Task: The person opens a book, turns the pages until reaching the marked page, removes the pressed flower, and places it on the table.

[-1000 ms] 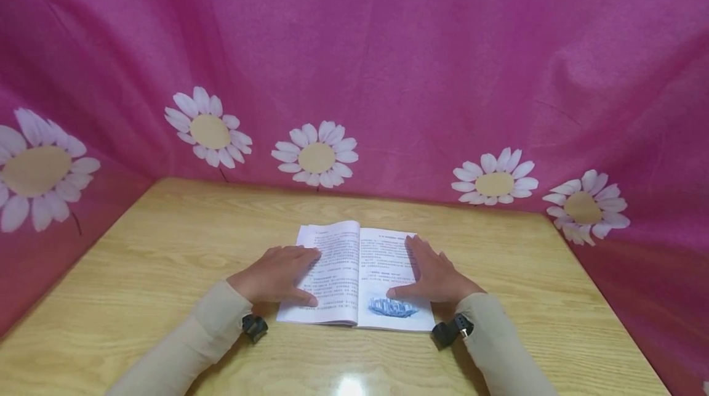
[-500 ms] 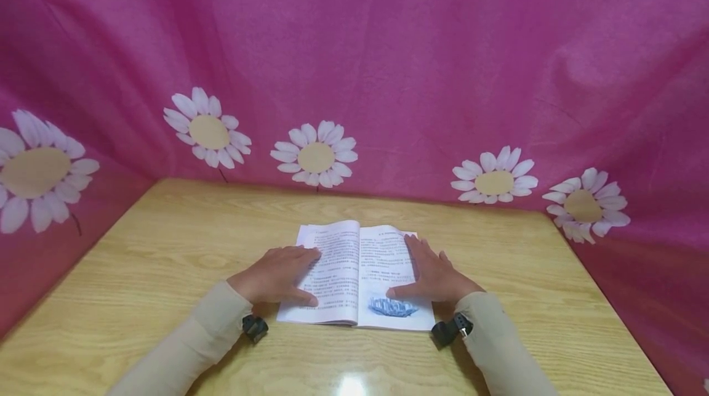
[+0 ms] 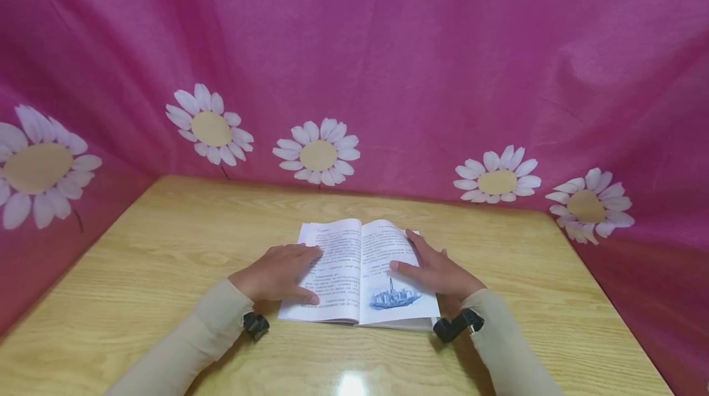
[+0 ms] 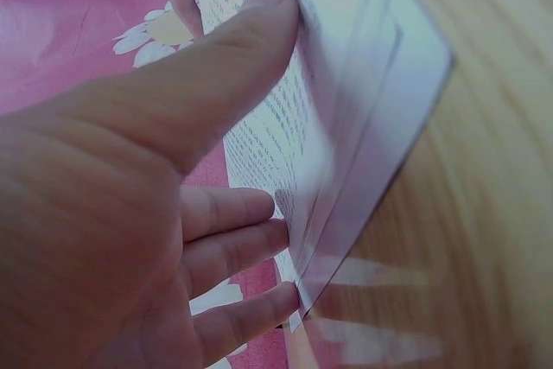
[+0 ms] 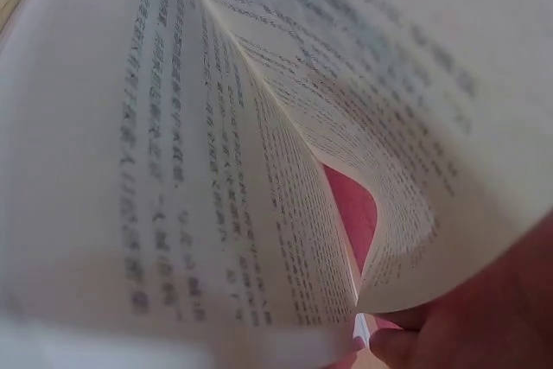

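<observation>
An open book (image 3: 335,279) with printed text lies on the table (image 3: 194,242). My left hand (image 3: 277,274) rests on its left page with fingers spread, thumb near the lower edge. In the left wrist view the thumb and straight fingertips touch the page along the book's outer side. At the right side, my right hand (image 3: 445,276) holds a lifted page (image 3: 382,251) by its outer edge, thumb on top. This page bows up from the spine and bears a blue city picture (image 3: 394,299). In the right wrist view the page curves over the text of the page beneath.
Behind and beside the wooden table hangs a pink cloth (image 3: 388,76) printed with white daisies (image 3: 318,154). A dark strapped device sits on each wrist, the left one (image 3: 256,326) and the right one (image 3: 458,326).
The right page has risen and bowed up from the book, with another page showing beneath it. My right thumb has moved a little up the page. My left hand has stayed in place.
</observation>
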The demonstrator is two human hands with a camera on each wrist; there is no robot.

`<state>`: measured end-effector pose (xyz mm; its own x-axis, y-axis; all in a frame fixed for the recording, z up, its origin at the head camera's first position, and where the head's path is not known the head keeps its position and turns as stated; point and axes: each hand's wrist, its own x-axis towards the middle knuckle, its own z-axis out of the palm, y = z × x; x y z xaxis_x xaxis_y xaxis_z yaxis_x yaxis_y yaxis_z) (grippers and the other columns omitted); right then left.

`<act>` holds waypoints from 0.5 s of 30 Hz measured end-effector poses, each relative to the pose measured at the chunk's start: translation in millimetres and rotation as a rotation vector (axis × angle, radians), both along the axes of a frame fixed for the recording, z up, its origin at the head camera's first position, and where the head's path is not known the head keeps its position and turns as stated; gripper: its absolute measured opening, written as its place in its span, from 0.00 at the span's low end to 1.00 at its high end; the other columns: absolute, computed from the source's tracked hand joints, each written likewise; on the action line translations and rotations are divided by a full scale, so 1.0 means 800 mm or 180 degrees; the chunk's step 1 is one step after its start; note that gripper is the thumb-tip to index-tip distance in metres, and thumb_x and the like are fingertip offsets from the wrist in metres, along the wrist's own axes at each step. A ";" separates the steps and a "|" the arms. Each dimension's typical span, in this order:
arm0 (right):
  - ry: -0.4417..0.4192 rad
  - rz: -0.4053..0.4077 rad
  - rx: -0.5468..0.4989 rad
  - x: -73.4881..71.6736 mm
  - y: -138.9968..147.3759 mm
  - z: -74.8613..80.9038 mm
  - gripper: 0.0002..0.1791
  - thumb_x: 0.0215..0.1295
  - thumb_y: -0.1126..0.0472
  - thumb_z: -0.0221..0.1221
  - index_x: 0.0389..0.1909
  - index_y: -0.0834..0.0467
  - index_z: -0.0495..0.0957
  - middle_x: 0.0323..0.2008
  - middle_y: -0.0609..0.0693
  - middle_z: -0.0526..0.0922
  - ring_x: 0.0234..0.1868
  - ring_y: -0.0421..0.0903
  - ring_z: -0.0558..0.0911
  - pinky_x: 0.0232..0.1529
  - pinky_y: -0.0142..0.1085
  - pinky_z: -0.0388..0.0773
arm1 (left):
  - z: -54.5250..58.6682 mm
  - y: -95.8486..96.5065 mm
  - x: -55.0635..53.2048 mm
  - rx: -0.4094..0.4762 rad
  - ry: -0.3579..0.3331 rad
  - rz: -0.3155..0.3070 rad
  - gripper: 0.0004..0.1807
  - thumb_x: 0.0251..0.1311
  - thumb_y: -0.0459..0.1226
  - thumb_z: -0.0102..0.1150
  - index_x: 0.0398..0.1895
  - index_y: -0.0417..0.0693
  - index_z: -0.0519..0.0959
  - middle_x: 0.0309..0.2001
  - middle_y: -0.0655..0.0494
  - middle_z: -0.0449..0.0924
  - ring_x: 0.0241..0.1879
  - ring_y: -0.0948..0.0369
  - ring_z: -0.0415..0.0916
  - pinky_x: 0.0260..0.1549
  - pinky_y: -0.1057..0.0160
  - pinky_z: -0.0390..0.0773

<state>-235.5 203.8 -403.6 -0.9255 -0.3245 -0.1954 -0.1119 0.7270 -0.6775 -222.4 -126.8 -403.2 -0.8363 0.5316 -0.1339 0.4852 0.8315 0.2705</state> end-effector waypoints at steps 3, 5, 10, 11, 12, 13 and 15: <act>0.0001 -0.0009 -0.0119 0.000 -0.002 0.004 0.55 0.59 0.30 0.55 0.77 0.52 0.41 0.76 0.55 0.49 0.75 0.57 0.44 0.66 0.63 0.23 | 0.001 0.000 -0.001 -0.0003 0.0001 0.0004 0.53 0.47 0.61 0.68 0.74 0.49 0.58 0.72 0.54 0.60 0.71 0.53 0.56 0.67 0.48 0.56; 0.0037 0.0004 -0.0173 -0.001 -0.002 0.005 0.54 0.60 0.31 0.55 0.77 0.54 0.42 0.75 0.55 0.51 0.75 0.55 0.47 0.66 0.63 0.22 | 0.002 0.000 -0.001 -0.0003 -0.0010 -0.0003 0.53 0.47 0.61 0.68 0.74 0.49 0.58 0.72 0.54 0.60 0.71 0.53 0.56 0.67 0.48 0.56; 0.0104 0.0062 -0.0248 0.000 -0.007 0.005 0.52 0.63 0.31 0.52 0.77 0.56 0.42 0.73 0.55 0.56 0.74 0.54 0.54 0.66 0.64 0.22 | 0.002 -0.001 0.001 0.0022 -0.0027 0.0001 0.53 0.48 0.60 0.68 0.74 0.48 0.58 0.72 0.53 0.60 0.71 0.53 0.56 0.67 0.48 0.56; 0.0119 0.0078 -0.0255 0.000 -0.008 0.005 0.52 0.64 0.31 0.51 0.76 0.57 0.42 0.73 0.56 0.57 0.73 0.54 0.55 0.65 0.64 0.22 | 0.002 -0.001 0.001 0.0023 -0.0021 -0.0008 0.53 0.48 0.60 0.68 0.74 0.48 0.58 0.72 0.53 0.60 0.71 0.52 0.56 0.67 0.48 0.56; 0.0129 0.0089 -0.0256 0.001 -0.009 0.006 0.51 0.64 0.31 0.50 0.76 0.57 0.43 0.73 0.56 0.58 0.73 0.55 0.56 0.65 0.64 0.23 | 0.003 -0.002 0.001 0.0034 -0.0024 -0.0009 0.52 0.48 0.60 0.68 0.74 0.48 0.59 0.72 0.53 0.60 0.71 0.52 0.56 0.67 0.48 0.56; 0.0109 0.0073 -0.0274 0.001 -0.009 0.006 0.51 0.64 0.31 0.50 0.76 0.56 0.43 0.73 0.56 0.58 0.73 0.55 0.57 0.66 0.64 0.23 | 0.002 -0.002 0.001 0.0048 -0.0021 -0.0023 0.52 0.48 0.60 0.68 0.73 0.47 0.59 0.72 0.52 0.60 0.71 0.52 0.56 0.67 0.47 0.56; 0.0053 0.0043 -0.0349 0.003 -0.010 0.005 0.49 0.65 0.31 0.50 0.76 0.54 0.46 0.72 0.55 0.59 0.71 0.55 0.60 0.69 0.61 0.32 | 0.002 -0.002 0.001 0.0045 -0.0033 -0.0010 0.52 0.48 0.60 0.68 0.73 0.48 0.59 0.72 0.52 0.60 0.71 0.52 0.56 0.67 0.47 0.56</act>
